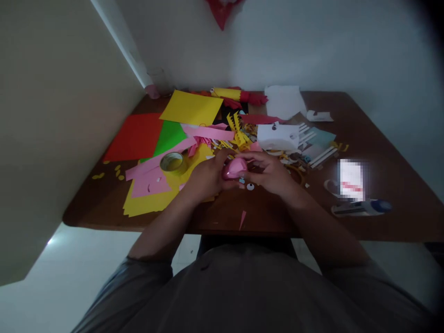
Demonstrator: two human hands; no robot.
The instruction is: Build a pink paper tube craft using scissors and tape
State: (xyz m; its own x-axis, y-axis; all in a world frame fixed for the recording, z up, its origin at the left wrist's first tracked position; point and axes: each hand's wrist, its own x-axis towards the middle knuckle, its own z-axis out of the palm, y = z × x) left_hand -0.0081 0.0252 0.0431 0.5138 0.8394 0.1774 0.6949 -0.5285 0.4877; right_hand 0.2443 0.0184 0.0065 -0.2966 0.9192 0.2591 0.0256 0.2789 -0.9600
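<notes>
Both hands meet over the near middle of the surface (347, 120), closed together around a small pink punch (235, 167). The left hand (207, 178) cups it from the left with the fingers curled under and the thumb up along its side; the right hand (269, 173) comes in from the right, fingers folded over its far end. The punch sits squarely between them, held just above the wood, its longer side running left to right from one palm to the other, so neither hand is nearer than the other. Both forearms angle inward from the near edge, wrists low, elbows out.

Just below the hands lie two small white paper eyes (250, 187), and nearer still a pink paper sliver (242, 218) by the edge. To the left is a roll of tape (171, 162) resting on yellow paper (149, 203), with pink paper strips (208, 133) across it, and green paper (169, 137) and red paper (137, 136) farther left. A second yellow sheet (191, 107) lies at the far side. To the right stands a white box (277, 136), and near the right edge a glue bottle (360, 207) lies on its side.
</notes>
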